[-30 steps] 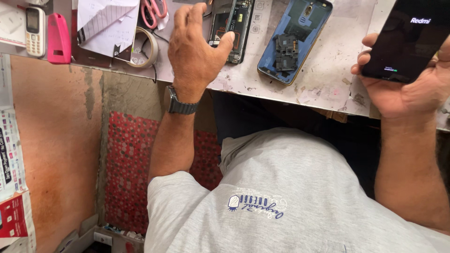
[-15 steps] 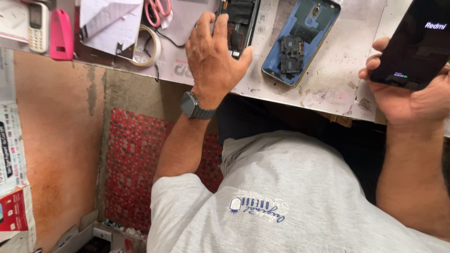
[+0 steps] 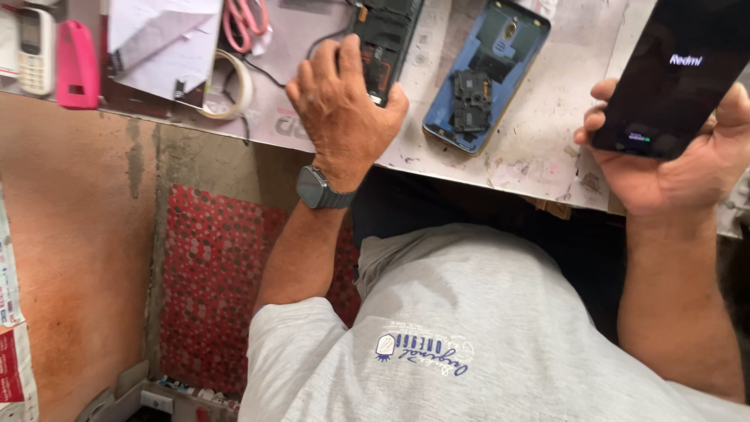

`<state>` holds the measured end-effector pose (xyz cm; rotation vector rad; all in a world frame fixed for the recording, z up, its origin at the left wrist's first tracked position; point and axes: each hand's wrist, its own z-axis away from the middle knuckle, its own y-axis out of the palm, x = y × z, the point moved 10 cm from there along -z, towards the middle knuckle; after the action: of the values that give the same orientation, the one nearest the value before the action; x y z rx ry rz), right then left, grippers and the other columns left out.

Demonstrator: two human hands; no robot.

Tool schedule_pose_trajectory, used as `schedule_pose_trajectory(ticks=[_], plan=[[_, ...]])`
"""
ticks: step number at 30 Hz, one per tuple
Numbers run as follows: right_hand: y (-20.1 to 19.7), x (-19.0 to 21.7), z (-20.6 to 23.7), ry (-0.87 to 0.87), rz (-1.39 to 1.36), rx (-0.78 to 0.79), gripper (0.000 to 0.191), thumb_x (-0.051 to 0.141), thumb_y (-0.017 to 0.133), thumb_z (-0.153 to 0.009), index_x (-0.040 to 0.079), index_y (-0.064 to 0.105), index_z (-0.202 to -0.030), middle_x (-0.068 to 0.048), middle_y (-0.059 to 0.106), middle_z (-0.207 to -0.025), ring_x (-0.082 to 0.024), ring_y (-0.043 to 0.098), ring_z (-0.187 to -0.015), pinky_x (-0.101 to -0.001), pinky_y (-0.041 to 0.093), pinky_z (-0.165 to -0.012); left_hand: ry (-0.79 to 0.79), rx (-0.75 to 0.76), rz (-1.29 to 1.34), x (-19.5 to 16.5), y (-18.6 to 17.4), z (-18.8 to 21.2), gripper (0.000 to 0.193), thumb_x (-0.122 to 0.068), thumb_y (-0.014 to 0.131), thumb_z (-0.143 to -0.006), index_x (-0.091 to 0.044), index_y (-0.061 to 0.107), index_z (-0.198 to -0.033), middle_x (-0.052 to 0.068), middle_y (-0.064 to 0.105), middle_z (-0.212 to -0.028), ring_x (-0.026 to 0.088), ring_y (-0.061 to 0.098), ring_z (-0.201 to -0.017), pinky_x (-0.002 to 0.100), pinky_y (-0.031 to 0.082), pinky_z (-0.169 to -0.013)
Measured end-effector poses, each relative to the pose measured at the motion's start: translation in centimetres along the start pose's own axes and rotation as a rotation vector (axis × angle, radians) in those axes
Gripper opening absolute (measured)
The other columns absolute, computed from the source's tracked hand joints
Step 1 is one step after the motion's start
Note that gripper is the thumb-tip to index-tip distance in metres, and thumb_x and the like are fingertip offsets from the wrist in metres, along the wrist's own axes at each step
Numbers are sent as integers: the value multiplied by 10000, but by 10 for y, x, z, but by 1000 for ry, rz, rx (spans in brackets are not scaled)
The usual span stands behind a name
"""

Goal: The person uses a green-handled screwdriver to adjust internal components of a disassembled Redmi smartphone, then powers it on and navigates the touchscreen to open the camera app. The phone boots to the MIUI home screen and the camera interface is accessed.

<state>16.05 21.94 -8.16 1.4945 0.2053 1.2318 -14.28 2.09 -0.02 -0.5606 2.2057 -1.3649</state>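
Fingers of the left hand (image 3: 344, 109) lie curled and close together over the lower end of an opened black phone (image 3: 387, 39) with its inner parts bare, the thumb pressed against that phone's right edge; the phone rests flat on the worn white worktop (image 3: 539, 133), and a dark wristwatch (image 3: 319, 190) sits on the wrist below. Far to the left on the same surface stand a small white keypad phone (image 3: 33, 48) and a pink phone case (image 3: 76, 64) just beside it, then folded white paper (image 3: 160, 43), a roll of clear tape (image 3: 230, 86) and pink-handled scissors (image 3: 244, 19). Right of the left hand, apart from it, lies a blue phone back shell (image 3: 486, 74) with a dark component block inside, tilted on the worktop. Farther right, the right hand (image 3: 672, 168) is raised off the surface and cradles a black smartphone (image 3: 680, 74), screen up and lit with a small logo; its fingers wrap the left edge and the thumb holds the right edge. Below the worktop, a grey shirt (image 3: 469, 328) fills the lower view, with a red patterned mat (image 3: 215, 289) on the floor to the left.
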Motion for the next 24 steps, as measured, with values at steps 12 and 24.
schedule_pose_trajectory(ticks=[12, 24], plan=[[-33, -9, 6, 31, 9, -216, 698, 517, 266, -1175, -96, 584, -1273, -280, 589, -1163, -364, 598, -953, -493, 484, -908, -88, -90, 56, 47, -34, 12, 647, -485, 788, -941, -54, 568, -1371, 121, 562, -1337, 316, 529, -1224, 528, 376, -1045], [23, -3, -2, 7, -48, -104, 583, 449, 340, -1107, -60, 574, -1270, -314, 676, -1131, -394, 682, -911, -526, 568, -848, 264, -425, 624, -24, -135, 38, 264, 6, 746, -911, 27, 605, -1133, 109, 659, -990, 268, 622, -847, 398, 499, -736]])
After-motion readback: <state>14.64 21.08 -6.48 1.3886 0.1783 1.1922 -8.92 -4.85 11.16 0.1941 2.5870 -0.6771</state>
